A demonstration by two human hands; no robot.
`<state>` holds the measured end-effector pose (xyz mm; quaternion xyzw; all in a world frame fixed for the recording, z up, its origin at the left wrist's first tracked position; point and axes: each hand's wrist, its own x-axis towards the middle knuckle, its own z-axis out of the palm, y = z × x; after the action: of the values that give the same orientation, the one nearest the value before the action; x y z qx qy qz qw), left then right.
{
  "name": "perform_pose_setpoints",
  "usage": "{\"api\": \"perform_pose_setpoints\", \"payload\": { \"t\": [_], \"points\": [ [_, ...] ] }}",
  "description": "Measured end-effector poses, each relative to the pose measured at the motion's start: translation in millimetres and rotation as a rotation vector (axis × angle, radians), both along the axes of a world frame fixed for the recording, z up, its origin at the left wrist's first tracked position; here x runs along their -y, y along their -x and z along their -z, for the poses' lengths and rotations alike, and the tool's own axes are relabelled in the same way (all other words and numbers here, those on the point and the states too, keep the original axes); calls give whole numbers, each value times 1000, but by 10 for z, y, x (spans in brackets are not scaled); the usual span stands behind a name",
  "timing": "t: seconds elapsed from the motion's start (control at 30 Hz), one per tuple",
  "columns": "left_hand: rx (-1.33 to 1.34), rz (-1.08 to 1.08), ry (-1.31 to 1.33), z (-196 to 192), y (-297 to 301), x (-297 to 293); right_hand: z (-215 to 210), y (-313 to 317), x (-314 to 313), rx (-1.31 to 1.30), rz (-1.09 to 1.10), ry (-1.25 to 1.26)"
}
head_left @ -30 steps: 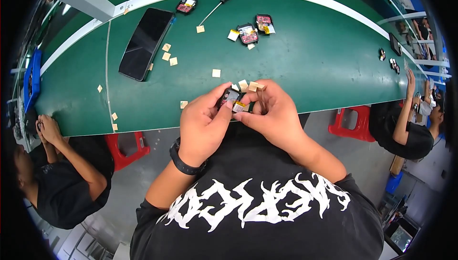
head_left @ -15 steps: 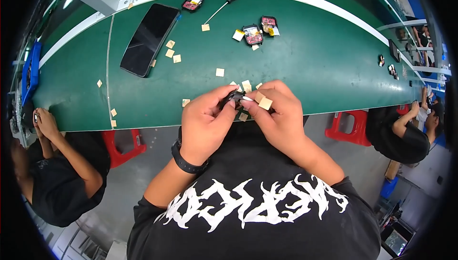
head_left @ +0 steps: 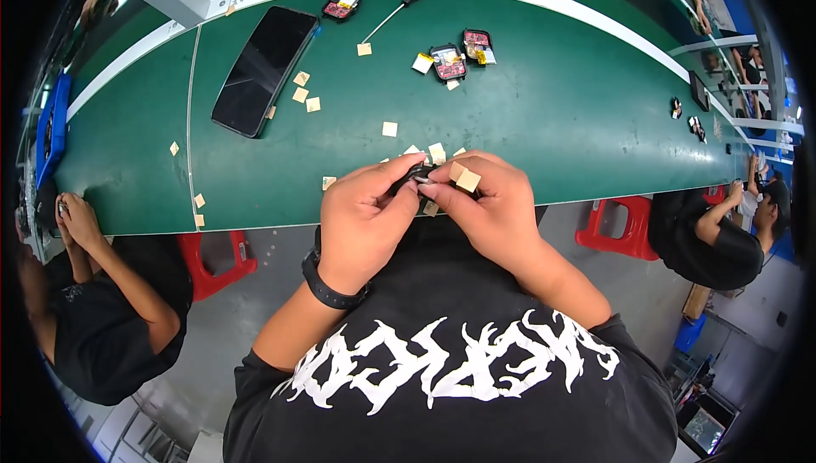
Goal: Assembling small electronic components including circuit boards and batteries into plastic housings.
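Observation:
My left hand (head_left: 365, 212) is closed around a small black casing (head_left: 418, 175) at the near edge of the bench, its thumb pressing on the near side. My right hand (head_left: 491, 201) is closed in a pinch at the casing's right side. A small pale piece shows at its fingertips, too covered to name. Two tan square pads (head_left: 467, 180) cling to the right index finger. Just beyond the hands, several more square pads (head_left: 437, 151) lie on the green bench top (head_left: 578, 114). The casing's inside is hidden by my fingers.
A large black phone-like slab (head_left: 265, 70) lies at the left, with a screwdriver (head_left: 399, 11) farther back. Opened small devices with red circuit boards (head_left: 448, 63) sit at the back. Red stools (head_left: 619, 227) stand on both sides, and co-workers sit left (head_left: 119, 293) and right (head_left: 714, 233).
My right fingertips have come in closer to the casing, and the white piece between them shows less. The left hand keeps its hold on the casing, which has tilted slightly.

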<state>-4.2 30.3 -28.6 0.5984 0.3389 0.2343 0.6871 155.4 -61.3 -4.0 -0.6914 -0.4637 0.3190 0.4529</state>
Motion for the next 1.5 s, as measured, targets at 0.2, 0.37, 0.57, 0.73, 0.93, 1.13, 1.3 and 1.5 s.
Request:
{"api": "perform_pose_setpoints", "payload": {
  "t": [0.2, 0.37, 0.57, 0.73, 0.93, 1.13, 1.3, 1.5],
  "points": [
    [40, 63, 4, 22, 48, -33, 90, -3, -51, -145, 6, -67],
    [94, 73, 80, 8, 47, -39, 76, 19, -132, -275, 106, 152],
    [150, 95, 144, 18, 113, -92, -2, -26, -231, -553, 115, 220],
    [192, 209, 242, -13, 157, -152, -25, -133, -286, -547, 9, 277],
    [130, 294, 125, -22, 170, -212, -62, -129, -325, -559, -39, 349],
    [169, 152, 236, -162, 163, -46, -133, -184, -182, -735, -10, 350],
    [186, 80, 227, -446, 247, -47, -280, -98, 30, -821, 34, 280],
    [187, 117, -71, -628, 306, -60, -447, -22, 75, -780, -7, 110]
  ]
}}
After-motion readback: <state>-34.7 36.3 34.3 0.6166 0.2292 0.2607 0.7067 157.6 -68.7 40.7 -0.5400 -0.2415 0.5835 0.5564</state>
